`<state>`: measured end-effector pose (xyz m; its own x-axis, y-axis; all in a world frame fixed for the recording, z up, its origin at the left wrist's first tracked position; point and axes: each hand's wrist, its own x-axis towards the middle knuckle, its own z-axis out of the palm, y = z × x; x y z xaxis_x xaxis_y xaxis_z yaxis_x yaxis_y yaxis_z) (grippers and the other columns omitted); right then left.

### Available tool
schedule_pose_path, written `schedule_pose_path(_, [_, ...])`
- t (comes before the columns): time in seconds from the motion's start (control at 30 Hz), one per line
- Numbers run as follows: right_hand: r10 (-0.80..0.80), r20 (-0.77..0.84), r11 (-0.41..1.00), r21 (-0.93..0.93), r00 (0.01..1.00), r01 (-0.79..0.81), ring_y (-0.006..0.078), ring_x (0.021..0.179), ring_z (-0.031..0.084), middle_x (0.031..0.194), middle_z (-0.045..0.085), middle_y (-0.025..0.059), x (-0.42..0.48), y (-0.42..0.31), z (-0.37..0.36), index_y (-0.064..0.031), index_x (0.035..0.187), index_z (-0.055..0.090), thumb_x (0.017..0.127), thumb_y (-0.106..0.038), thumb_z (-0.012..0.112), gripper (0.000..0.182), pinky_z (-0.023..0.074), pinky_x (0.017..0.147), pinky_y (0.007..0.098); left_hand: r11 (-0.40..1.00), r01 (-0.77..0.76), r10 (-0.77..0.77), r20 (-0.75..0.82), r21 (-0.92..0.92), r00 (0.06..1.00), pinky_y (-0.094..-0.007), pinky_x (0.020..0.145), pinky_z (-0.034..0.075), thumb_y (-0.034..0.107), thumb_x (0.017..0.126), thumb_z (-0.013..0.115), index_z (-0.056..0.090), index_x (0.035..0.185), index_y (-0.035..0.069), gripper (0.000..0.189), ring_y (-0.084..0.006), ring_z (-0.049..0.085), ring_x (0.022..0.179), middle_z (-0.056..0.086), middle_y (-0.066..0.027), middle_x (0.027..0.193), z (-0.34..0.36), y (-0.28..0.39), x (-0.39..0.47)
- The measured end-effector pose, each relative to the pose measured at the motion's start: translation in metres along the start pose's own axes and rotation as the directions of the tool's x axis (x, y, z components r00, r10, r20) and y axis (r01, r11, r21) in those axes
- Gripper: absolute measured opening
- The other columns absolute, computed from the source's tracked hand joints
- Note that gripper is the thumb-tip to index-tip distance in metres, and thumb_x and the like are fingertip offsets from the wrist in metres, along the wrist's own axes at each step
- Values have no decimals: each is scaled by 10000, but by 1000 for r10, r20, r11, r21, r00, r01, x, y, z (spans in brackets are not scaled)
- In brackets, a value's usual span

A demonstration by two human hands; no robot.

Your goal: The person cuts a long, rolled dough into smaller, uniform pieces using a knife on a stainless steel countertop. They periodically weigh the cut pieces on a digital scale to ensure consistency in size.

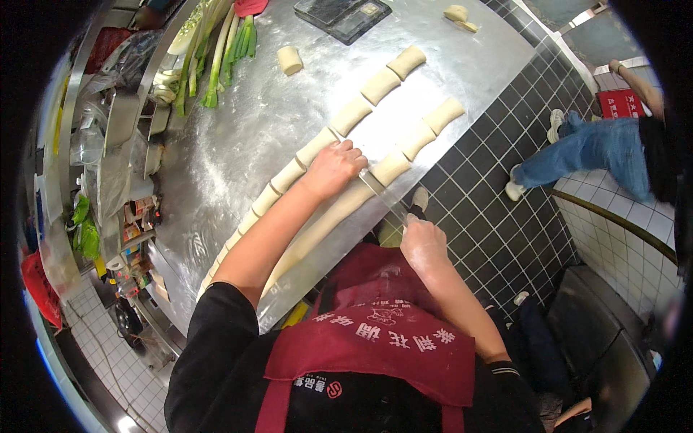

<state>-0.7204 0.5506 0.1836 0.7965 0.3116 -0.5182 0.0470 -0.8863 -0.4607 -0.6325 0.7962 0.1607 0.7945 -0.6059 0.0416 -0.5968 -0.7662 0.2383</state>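
Observation:
My right hand (425,238) is closed around one end of a long flat metal blade (385,194), past the edge of the floured steel table (227,140). The blade lies across a pale dough rope (319,238), just below a cut dough piece (391,168). My left hand (334,168), fingers curled, is at the blade's other end; whether it grips the blade is hidden. Beside it runs a second row of cut dough pieces (351,115), partly covered by my left forearm. Two more pieces continue the near row towards the upper right.
Leeks (219,65), a black scale (346,16), a single dough piece (289,60) and further dough (457,15) lie on the table's far part. Shelves with containers stand left. A person in jeans (590,151) is on the tiled floor at right.

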Motion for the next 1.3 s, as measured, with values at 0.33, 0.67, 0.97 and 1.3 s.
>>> schedule_pose_path(0.33, [-87,41,995,46,995,86,375,724,692,804,676,231,-53,-45,23,80,1051,587,894,-72,459,254,558,634,457,999,-8,7,26,41,1000,-353,697,491,106,737,587,547,741,95,41,-233,567,784,522,-48,724,-52,18,-59])
schedule_pose_path(0.67, [2,34,999,41,999,-3,393,719,687,757,672,242,-34,-42,48,25,837,622,834,-70,513,145,561,653,464,999,-29,29,14,-16,999,-360,684,490,83,713,579,541,727,85,40,-237,567,795,542,-49,730,-9,5,-63])
schedule_pose_path(0.97, [-29,-53,1000,-4,998,28,395,718,683,762,671,233,-35,-50,52,31,908,627,835,-67,510,169,555,656,478,1000,8,-8,-65,-3,998,-359,676,496,89,729,579,554,740,100,29,-232,570,798,551,-35,740,-15,3,-82])
schedule_pose_path(1.3, [-139,-91,989,45,986,144,372,668,681,696,649,222,-90,-102,83,38,914,597,881,-96,497,170,553,611,464,999,-20,20,5,39,1000,-363,674,496,95,737,582,556,749,105,31,-229,571,811,540,-35,748,-60,12,-149])
